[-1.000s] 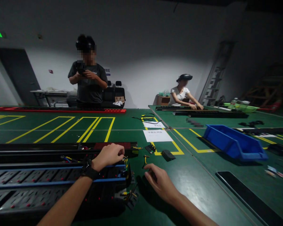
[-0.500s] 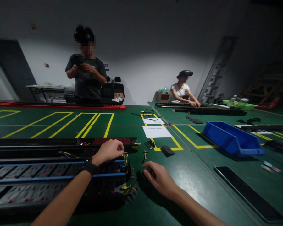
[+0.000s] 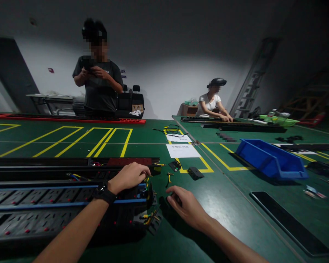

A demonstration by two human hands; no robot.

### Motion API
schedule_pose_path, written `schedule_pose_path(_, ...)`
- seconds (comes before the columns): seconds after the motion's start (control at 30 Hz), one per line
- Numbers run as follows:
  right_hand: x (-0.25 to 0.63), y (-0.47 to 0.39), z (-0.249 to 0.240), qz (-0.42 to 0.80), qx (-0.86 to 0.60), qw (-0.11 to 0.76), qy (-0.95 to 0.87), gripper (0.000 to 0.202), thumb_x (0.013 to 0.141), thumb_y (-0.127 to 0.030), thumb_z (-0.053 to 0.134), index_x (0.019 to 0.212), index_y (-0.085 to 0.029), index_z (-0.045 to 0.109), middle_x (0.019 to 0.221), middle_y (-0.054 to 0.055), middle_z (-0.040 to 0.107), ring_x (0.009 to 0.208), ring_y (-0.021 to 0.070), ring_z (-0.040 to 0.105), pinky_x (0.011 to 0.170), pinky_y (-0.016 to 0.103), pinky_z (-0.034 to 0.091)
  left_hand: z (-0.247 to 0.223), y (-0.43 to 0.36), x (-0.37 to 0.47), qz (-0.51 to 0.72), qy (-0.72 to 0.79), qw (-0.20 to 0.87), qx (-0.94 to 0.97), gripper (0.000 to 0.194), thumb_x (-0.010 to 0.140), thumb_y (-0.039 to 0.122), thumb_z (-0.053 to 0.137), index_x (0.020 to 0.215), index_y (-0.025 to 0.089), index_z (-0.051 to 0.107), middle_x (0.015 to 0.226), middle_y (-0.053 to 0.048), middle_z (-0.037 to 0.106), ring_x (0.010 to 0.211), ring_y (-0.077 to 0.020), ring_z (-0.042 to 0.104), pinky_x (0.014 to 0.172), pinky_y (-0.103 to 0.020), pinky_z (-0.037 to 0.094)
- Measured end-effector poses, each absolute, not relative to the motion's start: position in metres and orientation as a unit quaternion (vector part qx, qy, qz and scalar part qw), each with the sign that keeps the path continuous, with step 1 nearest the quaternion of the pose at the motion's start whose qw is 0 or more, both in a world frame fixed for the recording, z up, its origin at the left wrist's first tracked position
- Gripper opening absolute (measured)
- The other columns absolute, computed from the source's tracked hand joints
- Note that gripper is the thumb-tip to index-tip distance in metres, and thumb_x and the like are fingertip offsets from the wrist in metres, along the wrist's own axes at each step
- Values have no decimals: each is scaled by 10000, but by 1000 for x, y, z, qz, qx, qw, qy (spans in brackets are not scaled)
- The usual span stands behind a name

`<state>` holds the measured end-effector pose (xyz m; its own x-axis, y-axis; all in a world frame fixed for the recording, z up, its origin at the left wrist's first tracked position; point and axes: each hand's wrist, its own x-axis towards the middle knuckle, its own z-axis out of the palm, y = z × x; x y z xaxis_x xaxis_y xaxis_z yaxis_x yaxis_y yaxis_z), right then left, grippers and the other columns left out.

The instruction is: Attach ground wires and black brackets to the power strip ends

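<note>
My left hand (image 3: pixel 130 177), with a black watch (image 3: pixel 104 193) on its wrist, is over the end of a long black rail assembly (image 3: pixel 79 210). Its thumb and forefinger are pinched on a thin yellow wire (image 3: pixel 149 176) at the assembly's end; the grip is partly hidden by the fingers. More yellow connectors (image 3: pixel 146 216) and a small black end plate (image 3: pixel 153 223) stick out below. My right hand (image 3: pixel 186 206) hovers or rests just right of that end, loosely curled with thumb and forefinger apart. No object shows in it. A loose yellow-wired connector (image 3: pixel 169 179) lies just beyond its fingertips.
Two small black brackets (image 3: pixel 175 165) (image 3: pixel 195 173) lie ahead, near white paper labels (image 3: pixel 183 151). To the right are a blue bin (image 3: pixel 271 160) and a black phone-like slab (image 3: pixel 287 223). Two people are across the green table, one standing with a handheld device, one working at rails.
My left hand has shifted slightly right at the assembly's end, still pinched. The right hand stays almost in place. The whole view has tilted a little.
</note>
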<state>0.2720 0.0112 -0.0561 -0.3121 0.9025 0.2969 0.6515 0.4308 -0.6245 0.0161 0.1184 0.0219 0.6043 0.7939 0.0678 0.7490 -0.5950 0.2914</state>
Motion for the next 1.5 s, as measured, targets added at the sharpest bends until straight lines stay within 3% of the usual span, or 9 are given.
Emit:
schedule_pose_path(0.3, 275, 11, -59, 207, -494, 308, -787, 203, 1023, -280, 523, 1142, -196, 663, 896, 40, 685, 741, 170, 598, 687, 285, 433, 26, 114, 18, 76, 445, 55, 891, 278, 913, 208, 517, 1009, 249, 775, 1022, -61, 806, 974, -266, 747, 805, -334, 499)
schedule_pose_path(0.43, 275, 10, -56, 208, -494, 304, -788, 215, 1027, -297, 514, 1134, -198, 671, 889, 43, 683, 753, 175, 602, 688, 286, 431, 25, 114, 19, 69, 448, 45, 890, 206, 947, 297, 539, 991, 235, 730, 972, -69, 789, 925, -264, 738, 746, -321, 464)
schedule_pose_path(0.8, 288, 22, -58, 150, -581, 315, -735, 258, 1031, -344, 476, 1087, -203, 685, 784, 38, 714, 693, 208, 646, 651, 321, 433, 22, 115, 19, 44, 441, 23, 896, 254, 1011, 303, 451, 1046, 224, 690, 963, -91, 771, 908, -283, 725, 706, -341, 423)
schedule_pose_path(0.93, 303, 31, -60, 61, -582, 313, -748, 348, 1002, -308, 537, 1314, -223, 665, 1069, 104, 739, 983, 271, 691, 859, 405, 547, 21, 114, 19, 43, 440, 14, 897, 274, 1021, 324, 442, 1085, 216, 685, 953, -103, 766, 904, -298, 729, 718, -358, 444)
schedule_pose_path(1.07, 298, 29, -56, 31, -524, 257, -811, 558, 1013, -289, 589, 1566, -271, 518, 1519, 128, 608, 1358, 311, 564, 1110, 501, 486, 19, 114, 19, 46, 440, 12, 897, 281, 1017, 319, 449, 1151, 218, 674, 1025, -111, 780, 951, -313, 740, 751, -376, 475)
schedule_pose_path(1.17, 287, 24, -51, 33, -504, 189, -842, 521, 1061, -342, 566, 1574, -264, 519, 1620, 100, 540, 1454, 313, 502, 1139, 517, 455, 18, 114, 19, 47, 441, 12, 896, 285, 1016, 318, 453, 1164, 217, 675, 1046, -117, 785, 978, -321, 746, 777, -389, 493)
schedule_pose_path(1.33, 288, 24, -45, 9, -518, 176, -837, 333, 1117, -343, 473, 1319, -231, 714, 1446, 85, 700, 1300, 276, 633, 1044, 454, 476, 17, 114, 18, 49, 439, 10, 897, 283, 1020, 321, 449, 1161, 223, 675, 1055, -111, 784, 1000, -318, 746, 794, -391, 505)
schedule_pose_path(1.43, 303, 29, -44, -30, -532, 183, -826, 355, 1122, -335, 450, 1011, -218, 767, 1110, 80, 806, 1050, 252, 702, 920, 395, 475, 17, 115, 18, 51, 440, 8, 897, 286, 1018, 324, 450, 1160, 225, 677, 1040, -110, 783, 988, -315, 745, 782, -384, 503)
schedule_pose_path(1.5, 317, 33, -43, -56, -551, 196, -809, 430, 1117, -348, 446, 817, -218, 725, 849, 64, 769, 870, 234, 689, 839, 366, 459, 17, 115, 17, 52, 439, 9, 897, 288, 1016, 331, 450, 1155, 223, 678, 1024, -109, 781, 968, -309, 743, 769, -377, 497)
